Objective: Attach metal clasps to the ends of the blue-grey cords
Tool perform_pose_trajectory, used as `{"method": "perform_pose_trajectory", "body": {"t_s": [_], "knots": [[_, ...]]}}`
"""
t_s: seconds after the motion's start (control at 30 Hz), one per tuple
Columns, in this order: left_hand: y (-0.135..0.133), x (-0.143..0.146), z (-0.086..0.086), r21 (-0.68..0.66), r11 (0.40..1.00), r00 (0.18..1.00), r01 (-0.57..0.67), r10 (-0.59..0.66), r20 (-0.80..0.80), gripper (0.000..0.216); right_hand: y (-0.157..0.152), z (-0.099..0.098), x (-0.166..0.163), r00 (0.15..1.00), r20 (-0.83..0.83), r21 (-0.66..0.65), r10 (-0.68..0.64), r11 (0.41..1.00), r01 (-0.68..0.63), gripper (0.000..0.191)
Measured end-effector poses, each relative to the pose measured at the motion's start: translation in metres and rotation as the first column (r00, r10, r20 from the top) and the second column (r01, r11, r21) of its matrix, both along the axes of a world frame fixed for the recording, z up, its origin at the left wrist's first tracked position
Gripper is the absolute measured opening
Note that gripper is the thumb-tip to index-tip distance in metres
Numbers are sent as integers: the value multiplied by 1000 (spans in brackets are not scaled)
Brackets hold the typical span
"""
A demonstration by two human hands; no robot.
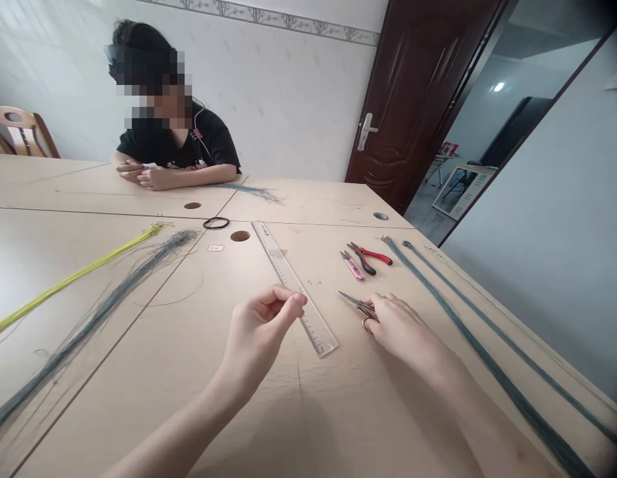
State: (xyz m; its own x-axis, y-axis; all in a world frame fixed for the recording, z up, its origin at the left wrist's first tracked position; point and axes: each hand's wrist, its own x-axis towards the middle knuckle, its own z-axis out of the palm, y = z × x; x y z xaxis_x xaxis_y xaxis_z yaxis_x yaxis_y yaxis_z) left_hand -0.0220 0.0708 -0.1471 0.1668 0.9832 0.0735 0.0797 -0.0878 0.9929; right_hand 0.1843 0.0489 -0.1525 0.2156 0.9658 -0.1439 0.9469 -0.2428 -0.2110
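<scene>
My left hand [268,318] is closed in a pinch above the ruler, thumb against forefinger. A thin dark thread [297,362] hangs below the pinch; whatever else sits at the fingertips is too small to make out. To its right, my right hand [392,322] is wrapped round small metal scissors [356,303], whose pointed blades face the ruler. Under and beside my left hand lies a clear ruler [275,255], slanting across the table. Tiny metal bits [314,283] are on the table between the ruler and the scissors.
Pliers [370,255] and pink snips [352,265] lie beyond my right hand. Blue-grey strand bundles [447,312] run along the right; a yellow bundle [79,273] and another grey bundle [113,309] lie left. Across the table [228,411], a person [208,143] sits near a black ring [216,223].
</scene>
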Motion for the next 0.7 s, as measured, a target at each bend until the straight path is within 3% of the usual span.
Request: {"method": "perform_pose_trajectory", "body": {"t_s": [0.13, 0.33, 0.4, 0.6, 0.7], "knots": [[1, -1, 0, -30, 1000, 1000, 8, -9, -16, 24, 2, 1, 13, 999, -34, -47, -3, 999, 1, 33], [4, 0, -3, -10, 1000, 1000, 21, -21, 5, 23, 2, 11, 21, 997, 60, -9, -49, 999, 49, 10], [5, 1, -5, -4, 1000, 1000, 29, -29, 6, 24, 10, 9, 19, 993, 108, 37, -54, 998, 50, 14], [6, 3, -9, -1, 999, 999, 53, -53, -8, 25, 52, -17, 12, 982, 117, 208, 149, 963, -171, 30], [5, 5, -10, -6, 999, 998, 53, -53, -21, 24, 60, -25, 14, 970, 120, 234, 212, 943, -235, 28]]}}
